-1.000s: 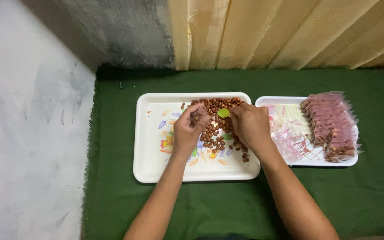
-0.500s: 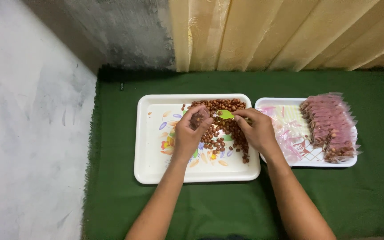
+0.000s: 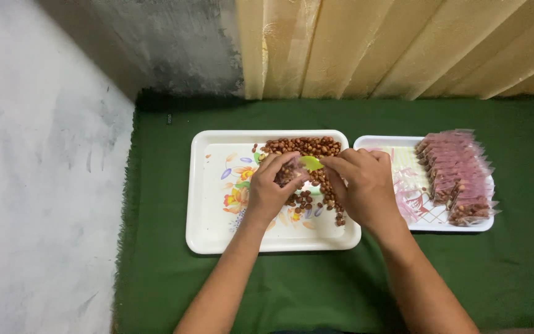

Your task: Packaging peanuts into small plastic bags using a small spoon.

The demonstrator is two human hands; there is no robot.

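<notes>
Head view: the left hand [image 3: 271,190] pinches a small clear bag [image 3: 290,172] over the peanuts [image 3: 307,148] on the flowered tray [image 3: 208,204]. The right hand [image 3: 361,184], closed on a green scoop [image 3: 311,162], has brought it from the pile to the bag's mouth. Filled bags [image 3: 458,173] sit on the right tray [image 3: 424,224].

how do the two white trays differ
The left tray is larger, carries a flower print and holds loose peanuts; both hands work over it. The right tray is smaller, shows a striped print and holds a row of filled pink packets plus empty bags. Both are white, rectangular and on the green cloth.
</notes>
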